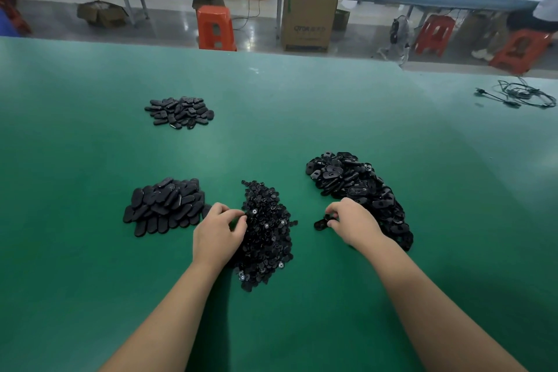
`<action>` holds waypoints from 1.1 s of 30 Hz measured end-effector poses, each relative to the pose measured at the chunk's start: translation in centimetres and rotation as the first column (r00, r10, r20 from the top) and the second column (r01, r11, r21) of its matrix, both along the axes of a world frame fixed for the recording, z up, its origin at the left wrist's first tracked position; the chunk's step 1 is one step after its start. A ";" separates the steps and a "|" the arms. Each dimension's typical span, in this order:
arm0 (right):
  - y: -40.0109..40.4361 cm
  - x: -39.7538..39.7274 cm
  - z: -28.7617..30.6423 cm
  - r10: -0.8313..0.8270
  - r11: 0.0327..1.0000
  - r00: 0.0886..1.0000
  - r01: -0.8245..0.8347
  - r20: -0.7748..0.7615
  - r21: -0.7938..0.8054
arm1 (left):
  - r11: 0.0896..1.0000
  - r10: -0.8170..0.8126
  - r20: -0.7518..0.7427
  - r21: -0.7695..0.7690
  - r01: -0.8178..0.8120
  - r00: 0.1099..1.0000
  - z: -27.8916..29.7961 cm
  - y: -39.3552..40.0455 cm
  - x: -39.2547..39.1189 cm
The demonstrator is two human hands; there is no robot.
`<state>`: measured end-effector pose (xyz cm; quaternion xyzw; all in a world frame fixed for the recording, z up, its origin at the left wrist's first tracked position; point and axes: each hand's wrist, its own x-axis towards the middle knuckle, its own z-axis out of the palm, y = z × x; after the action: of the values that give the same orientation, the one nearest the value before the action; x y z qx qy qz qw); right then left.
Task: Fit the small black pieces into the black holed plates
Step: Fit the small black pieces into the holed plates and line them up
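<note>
A heap of small black pieces [267, 235] lies in front of me on the green table [271, 118]. My left hand [219, 231] sits at the heap's left edge, fingers curled into the pieces; what it holds is hidden. To the right spreads a pile of black holed plates [359, 187]. My right hand [351, 222] rests at that pile's near-left edge and pinches one black holed plate [321, 223] against the table.
A stack of black oval covers [164, 205] lies at the left, and a smaller pile of ovals [179, 112] sits farther back. A black cable [519, 95] lies at the far right. Beyond the table edge stand red stools [215, 28] and a cardboard box [309, 19].
</note>
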<state>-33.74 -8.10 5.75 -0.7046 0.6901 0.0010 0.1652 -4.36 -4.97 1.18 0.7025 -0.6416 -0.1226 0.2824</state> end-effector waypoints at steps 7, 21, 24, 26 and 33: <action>-0.2 -0.2 0.5 0.001 1.000 1.000 -0.001 0.021 0.009 | 1.000 0.001 0.005 -0.003 -0.001 1.000 0.0 -0.1 0.0; 0.9 1.2 2.1 -0.140 0.984 0.817 0.177 0.559 -0.012 | 1.000 0.023 -0.004 0.015 -0.023 1.000 0.2 -0.3 -0.1; 2.4 3.1 1.4 -0.233 0.962 0.572 0.255 0.787 0.099 | 0.999 0.029 -0.002 0.023 -0.029 1.000 0.3 -0.4 -0.1; 3.4 4.0 0.7 -0.276 0.941 0.445 0.305 0.852 0.146 | 0.999 0.032 0.000 0.024 -0.032 0.999 0.3 -0.4 -0.1; 5.8 6.0 -2.3 -0.237 0.945 0.336 0.298 0.912 0.136 | 0.999 0.028 -0.012 0.030 -0.027 1.000 0.2 -0.5 0.1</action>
<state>-27.70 -2.25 3.43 -0.4679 0.5877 -0.4345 0.4970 -4.26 -5.47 1.37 0.7147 -0.6282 -0.1328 0.2775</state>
